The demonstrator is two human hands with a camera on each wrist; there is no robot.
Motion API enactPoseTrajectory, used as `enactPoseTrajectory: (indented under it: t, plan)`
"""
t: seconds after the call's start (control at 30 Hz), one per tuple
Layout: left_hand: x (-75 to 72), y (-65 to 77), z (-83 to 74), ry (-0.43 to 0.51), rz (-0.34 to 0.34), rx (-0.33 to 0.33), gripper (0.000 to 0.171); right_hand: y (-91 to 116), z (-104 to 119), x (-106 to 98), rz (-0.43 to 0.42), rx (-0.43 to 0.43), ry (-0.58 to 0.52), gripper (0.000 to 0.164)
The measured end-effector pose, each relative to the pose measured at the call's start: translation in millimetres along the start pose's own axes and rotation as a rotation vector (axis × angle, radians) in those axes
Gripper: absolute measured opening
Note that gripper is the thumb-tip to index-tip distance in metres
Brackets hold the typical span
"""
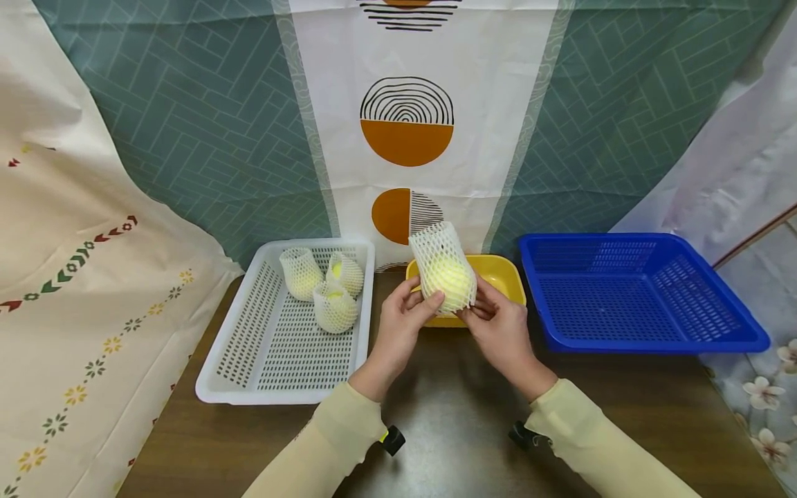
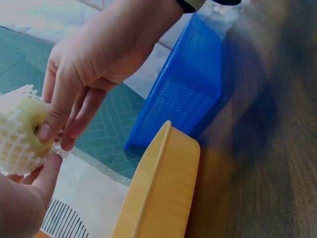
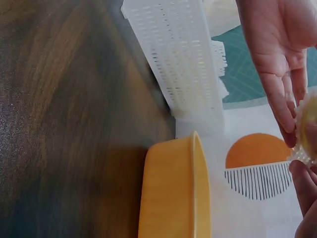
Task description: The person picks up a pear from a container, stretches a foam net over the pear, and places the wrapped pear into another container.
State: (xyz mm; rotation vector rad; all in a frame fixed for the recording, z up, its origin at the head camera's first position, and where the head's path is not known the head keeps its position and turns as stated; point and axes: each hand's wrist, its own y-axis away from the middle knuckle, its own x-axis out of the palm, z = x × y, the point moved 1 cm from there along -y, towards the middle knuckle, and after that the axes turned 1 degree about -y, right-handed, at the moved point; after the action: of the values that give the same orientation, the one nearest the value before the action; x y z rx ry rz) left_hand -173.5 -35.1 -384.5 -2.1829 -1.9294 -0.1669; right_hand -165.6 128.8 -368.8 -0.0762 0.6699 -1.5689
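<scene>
A pale yellow apple [image 2: 30, 124] in a white foam net sleeve [image 1: 436, 242] is held up between both hands, above the yellow basin [image 1: 514, 280]. My left hand [image 1: 405, 321] grips its left side, with the thumb across the net. On the other side my right hand [image 1: 501, 325] pinches the lower edge of the net and the fruit. In the left wrist view, the right thumb lies against the bare end of the apple, beside its dark hollow. The loose end of the sleeve stands up past the fruit, and the apple partly hides the basin.
At the left stands a white basket [image 1: 283, 398] with several net-wrapped fruits [image 1: 336, 308] toward its back. A blue basket [image 1: 641, 344] stands at the right. All rest on a dark wooden table [image 1: 454, 415], with a patterned cloth [image 1: 249, 138] hanging behind.
</scene>
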Motion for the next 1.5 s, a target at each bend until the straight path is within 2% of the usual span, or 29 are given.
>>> enactPoseTrajectory:
  t: [0.23,0.4,0.47,0.57,0.67,0.73,0.87,1.17,1.3,1.5]
  plan:
    - [0.6,-1.2,-0.3,0.005,0.002,0.015,0.051,-0.1,-0.8,1.4,-0.104,0.012,0.036,0.037]
    - [0.7,-1.9,-1.3,0.011,0.002,0.043,0.05,0.6,-0.8,1.3,-0.132,-0.009,0.059,0.028]
    - [0.2,-1.9,-1.7,0.012,-0.006,0.045,0.049,0.2,-1.6,1.0,-0.123,-0.014,0.048,0.034]
    - [-0.9,-2.3,-1.9,0.001,-0.023,0.034,0.047,-1.3,-6.0,0.8,-0.111,-0.037,0.034,0.057]
    - [-1.4,-3.2,-2.0,-0.021,-0.037,0.025,0.043,-2.7,-16.8,2.4,-0.084,-0.098,0.035,0.078]
    - [-1.3,-3.7,-1.9,-0.032,-0.043,0.023,0.042,-2.4,-23.9,4.1,-0.061,-0.145,0.031,0.08]
    - [-0.1,-4.5,-1.9,-0.042,-0.041,0.025,0.042,-0.3,-31.5,6.5,-0.069,-0.212,0.014,0.073]
    - [2.0,-4.3,2.0,0.003,0.0,-0.016,0.046,3.9,-35.1,7.0,-0.162,-0.21,-0.015,0.059]
    - [3.4,-1.9,-5.4,0.015,0.022,-0.044,0.046,5.2,-38.0,7.9,-0.201,-0.221,-0.048,0.049]
    - [6.3,3.6,-20.7,-0.031,0.034,-0.045,0.047,5.8,-34.4,9.2,-0.25,-0.205,-0.086,0.032]
